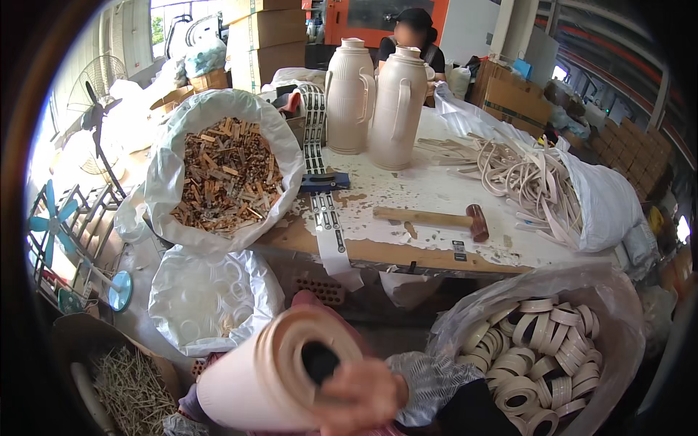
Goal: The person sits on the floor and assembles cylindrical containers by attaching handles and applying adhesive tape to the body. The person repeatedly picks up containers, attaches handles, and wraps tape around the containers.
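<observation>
A pale pink plastic thermos flask shell [251, 370] lies tilted over my lap, its round open end facing right with a dark hole inside. My left hand [192, 402], seemingly in a greyish-purple glove, holds it from the left; most of that hand is hidden behind the shell. At the open end is my right hand [360, 398], bare and smeared by motion, so its fingers and anything in them cannot be made out. A patterned sleeve cover [432, 389] wraps my right forearm.
On the worktable [436, 251] stand two flask shells [398, 109], near a wooden-handled mallet [429, 216], a label strip [327, 218] and a heap of pale straps [523, 174]. Around me are a sack of small brown parts [229, 174], clear rings [211, 291], screws [131, 385] and pale rings [538, 356]. A person [414, 36] sits beyond.
</observation>
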Tool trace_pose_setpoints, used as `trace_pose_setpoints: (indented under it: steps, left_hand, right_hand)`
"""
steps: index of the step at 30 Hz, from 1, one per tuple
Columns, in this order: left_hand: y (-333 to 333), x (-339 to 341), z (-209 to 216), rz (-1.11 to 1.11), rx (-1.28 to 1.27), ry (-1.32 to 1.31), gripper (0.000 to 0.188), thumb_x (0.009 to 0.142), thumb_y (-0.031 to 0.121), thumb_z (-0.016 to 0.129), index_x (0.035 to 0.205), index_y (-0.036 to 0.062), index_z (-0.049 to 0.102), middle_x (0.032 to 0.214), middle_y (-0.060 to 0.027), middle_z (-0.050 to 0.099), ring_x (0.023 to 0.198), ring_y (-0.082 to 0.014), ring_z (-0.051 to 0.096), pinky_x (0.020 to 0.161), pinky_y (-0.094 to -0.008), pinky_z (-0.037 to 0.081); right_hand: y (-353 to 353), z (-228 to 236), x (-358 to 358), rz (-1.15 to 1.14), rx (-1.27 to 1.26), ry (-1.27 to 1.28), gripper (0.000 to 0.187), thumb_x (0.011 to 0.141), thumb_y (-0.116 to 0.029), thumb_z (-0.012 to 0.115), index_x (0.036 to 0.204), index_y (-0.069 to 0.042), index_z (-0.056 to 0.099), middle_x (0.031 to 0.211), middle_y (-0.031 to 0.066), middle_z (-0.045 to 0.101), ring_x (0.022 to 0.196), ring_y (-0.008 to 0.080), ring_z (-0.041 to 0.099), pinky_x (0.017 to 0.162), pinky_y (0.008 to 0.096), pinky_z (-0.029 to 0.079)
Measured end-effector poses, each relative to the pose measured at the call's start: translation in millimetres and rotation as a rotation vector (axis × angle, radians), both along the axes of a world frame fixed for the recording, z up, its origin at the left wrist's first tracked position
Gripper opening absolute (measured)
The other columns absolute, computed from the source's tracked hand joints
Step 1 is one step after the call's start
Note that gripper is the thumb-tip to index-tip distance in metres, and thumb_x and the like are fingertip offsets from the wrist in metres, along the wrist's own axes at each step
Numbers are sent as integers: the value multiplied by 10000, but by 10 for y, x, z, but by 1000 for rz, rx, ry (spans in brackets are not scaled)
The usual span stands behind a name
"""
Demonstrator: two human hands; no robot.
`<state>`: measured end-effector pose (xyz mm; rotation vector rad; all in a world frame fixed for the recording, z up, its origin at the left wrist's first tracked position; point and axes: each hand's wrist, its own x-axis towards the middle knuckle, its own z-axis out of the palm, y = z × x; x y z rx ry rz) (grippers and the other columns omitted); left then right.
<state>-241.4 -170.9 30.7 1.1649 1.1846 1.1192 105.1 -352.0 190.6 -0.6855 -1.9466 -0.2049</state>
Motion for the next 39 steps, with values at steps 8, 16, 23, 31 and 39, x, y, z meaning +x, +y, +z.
trace_pose_setpoints:
  steps: [8,16,23,31,39]
  left_hand:
    - [-4,-156,297,-1,120,117,325,971,290,487,1080,-2,581,1098,-130,589,990,-187,535,906,-355,436]
    - [-185,94,2138,-92,547,374,319,826,297,713,994,29,665,1006,-120,644,949,-296,590,853,-413,481]
    - [-278,880,2352,-521,545,873,573,573,144,821,1095,-3,638,1113,-212,608,1043,-347,603,884,-393,472]
    - [-381,1005,2233,-263,1085,1047,247,653,276,816,821,130,707,1160,-133,607,1166,-424,494,935,-529,424]
    - [-1284,1374,1976,-942,1495,941,213,658,240,698,856,169,665,726,55,519,684,-122,565,598,-289,486]
  right_hand:
    - [271,-157,217,-34,161,90,216,866,-227,657,965,-35,675,845,123,608,657,225,582,600,352,503]
    - [905,-1335,1018,78,-1715,445,226,940,-219,595,948,-5,666,828,73,655,814,137,599,748,296,492]
    - [776,-82,4978,-1367,-235,-209,391,822,27,510,1189,-78,594,1184,133,616,1139,350,543,975,431,431]
    - [28,-30,6333,-1956,-606,-933,119,789,-178,613,773,-97,700,853,70,676,839,256,632,732,416,479]
    - [389,323,2233,-98,-384,1060,349,1025,-303,440,1171,-17,575,585,-40,343,473,53,303,450,234,242]
